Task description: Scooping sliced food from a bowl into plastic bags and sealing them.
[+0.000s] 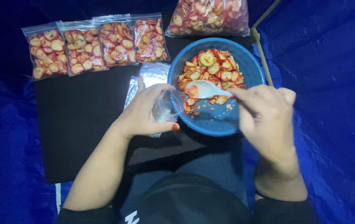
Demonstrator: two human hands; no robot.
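1. The right hand [264,116] is closed around the handle of a white plastic spoon [204,89], whose bowl carries a chip or two and hangs over the blue bowl [210,122].
2. The left hand [146,110] sits just beside the blue bowl's near-left rim, its fingers and thumb pinching a small clear zip bag [165,108] so that the bag's mouth faces the spoon; the spoon's tip is just short of that mouth.
3. Red-edged sliced chips [214,68] fill the far half of the blue bowl; its near half is mostly bare.
4. Empty clear bags [152,74] lie flat to the left of the blue bowl.
5. Four filled small bags [96,45] stand in a row further left of it and beyond.
6. A large bag of chips [208,16] lies just behind the blue bowl.
7. All rest on a black mat [78,120], with blue tarpaulin [330,83] around it.
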